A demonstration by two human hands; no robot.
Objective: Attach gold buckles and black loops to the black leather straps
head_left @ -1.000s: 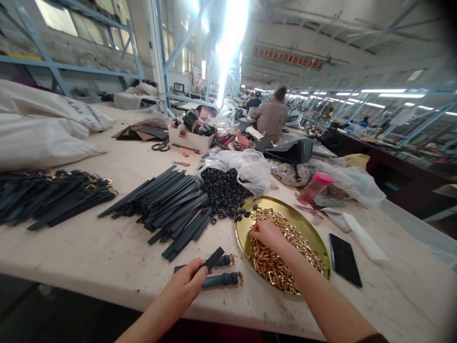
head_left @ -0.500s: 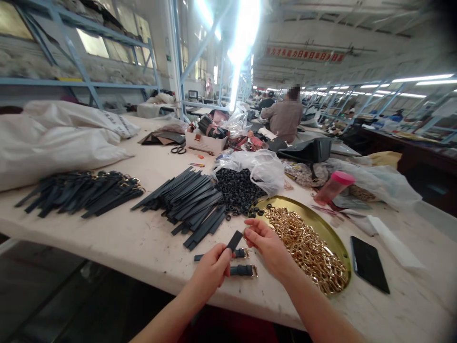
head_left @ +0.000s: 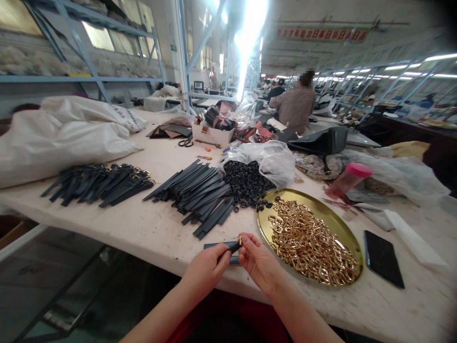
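Note:
Between the fingers of my left hand [head_left: 209, 264] is a dark strap [head_left: 233, 247], its end pointing right. My right hand [head_left: 259, 262] pinches a small gold buckle [head_left: 240, 240] at that strap end; whether the strap passes through it I cannot tell. Under my hands lie other straps [head_left: 214, 246], mostly covered. Just right of my right hand is a gold tray [head_left: 263, 224] heaped with gold buckles [head_left: 310, 243]. Beyond my hands are a stack of dark straps [head_left: 194, 195] and a pile of small black loops [head_left: 246, 181].
At the left lie straps with buckles [head_left: 100, 183] and a white sack [head_left: 71, 138]. A phone [head_left: 383, 258] and a pink-lidded jar [head_left: 348, 180] are at the right. Scissors [head_left: 185, 142] and a white box [head_left: 212, 136] stand farther back. A person [head_left: 294, 107] sits beyond the table.
My right hand has come in to the strap end, now with a gold buckle in its fingers. The view has shifted slightly, and my hands cover more of the straps below.

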